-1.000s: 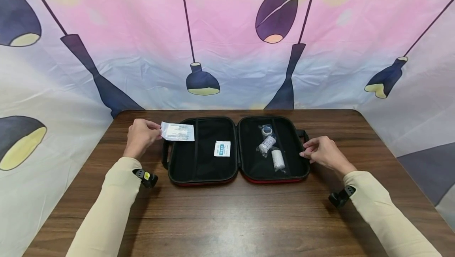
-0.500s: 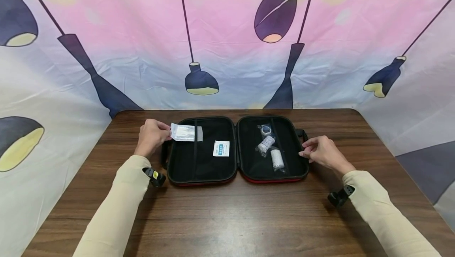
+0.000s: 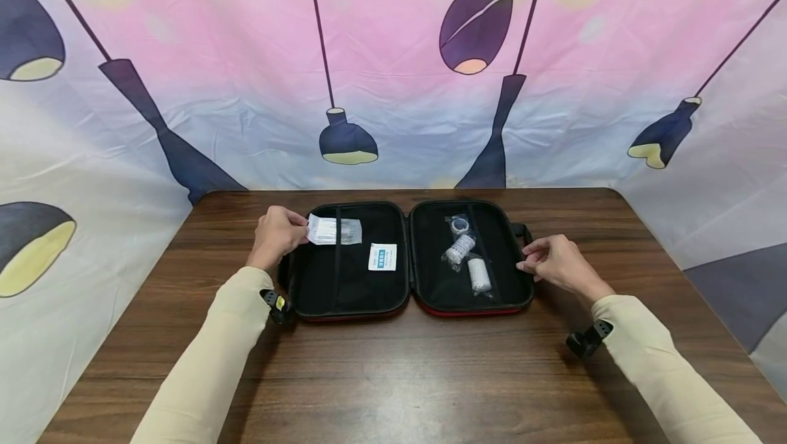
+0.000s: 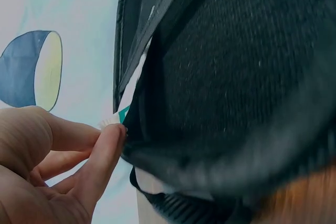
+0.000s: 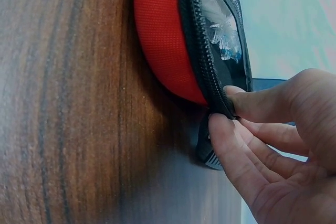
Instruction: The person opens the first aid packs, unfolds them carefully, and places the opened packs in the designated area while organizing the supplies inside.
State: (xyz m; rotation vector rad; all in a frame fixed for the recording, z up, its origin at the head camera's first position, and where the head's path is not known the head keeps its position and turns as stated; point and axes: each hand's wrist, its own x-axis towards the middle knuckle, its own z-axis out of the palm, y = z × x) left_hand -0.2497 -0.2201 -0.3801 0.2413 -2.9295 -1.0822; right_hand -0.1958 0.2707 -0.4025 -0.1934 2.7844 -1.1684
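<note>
My left hand point(image 3: 277, 233) pinches the left end of a flat white packet point(image 3: 352, 231) between thumb and fingers. The packet lies across the upper left half of an open black zip case point(image 3: 371, 296) and passes beneath its elastic strap point(image 3: 337, 273). In the left wrist view only a white and green sliver of the packet point(image 4: 124, 114) shows by the fingertips. On the far side, my right hand point(image 3: 562, 263) pinches the zippered rim of the case's right half. The right wrist view shows this grip close up, beside the red outer shell point(image 5: 163, 35).
A small white and blue sachet point(image 3: 383, 257) lies in the case's left half. In the right half are a wrapped tape roll point(image 3: 460, 225) and two wrapped white bandage rolls, the nearer bandage roll point(image 3: 479, 275) lowest. The wooden table point(image 3: 393, 376) meets a patterned cloth backdrop point(image 3: 406, 123).
My left hand has moved right, sliding the packet from the case's left edge to under the strap and out beyond it. The right hand has kept its hold on the rim.
</note>
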